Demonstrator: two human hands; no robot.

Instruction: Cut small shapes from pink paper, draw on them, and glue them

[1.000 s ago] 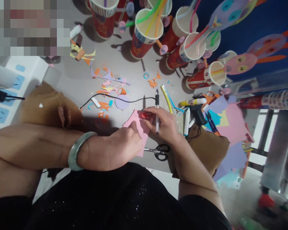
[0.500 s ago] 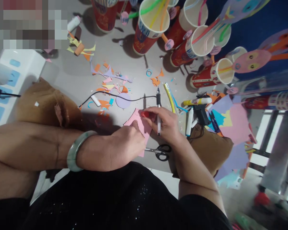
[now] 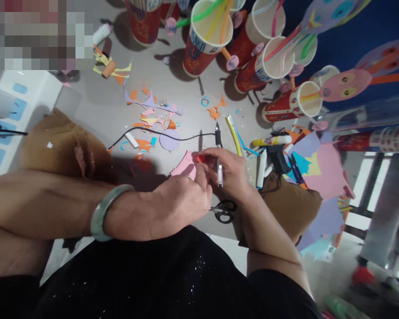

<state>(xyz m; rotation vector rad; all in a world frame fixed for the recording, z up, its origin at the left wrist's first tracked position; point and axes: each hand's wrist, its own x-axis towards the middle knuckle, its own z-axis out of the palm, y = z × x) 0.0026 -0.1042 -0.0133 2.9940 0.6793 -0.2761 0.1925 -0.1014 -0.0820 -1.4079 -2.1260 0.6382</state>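
Observation:
My right hand (image 3: 231, 170) is closed, with a clear pen (image 3: 220, 170) tucked upright among its fingers, black grip and tip pointing away from me. Its thumb and forefinger also pinch a small red round thing (image 3: 199, 157). My left hand (image 3: 184, 201) has its fingers closed and drawn up against the right fingertips, just below the red thing; what they grip is hidden. Pink paper (image 3: 185, 165) with a drawn outline lies under both hands, mostly covered by the left one. Black-handled scissors (image 3: 224, 211) rest just right of my left hand, their blades partly hidden.
Red paper cups (image 3: 202, 53) with straws stand along the back right. Paper scraps (image 3: 149, 119) and a black cable (image 3: 173, 138) lie ahead. Markers (image 3: 262, 168) and coloured sheets (image 3: 329, 177) are at right, a white power strip (image 3: 36, 88) at left.
My left hand has moved right and slightly away from me, off its press on the pink paper to meet the right fingertips. It now covers more of the paper. My right hand stays nearly still.

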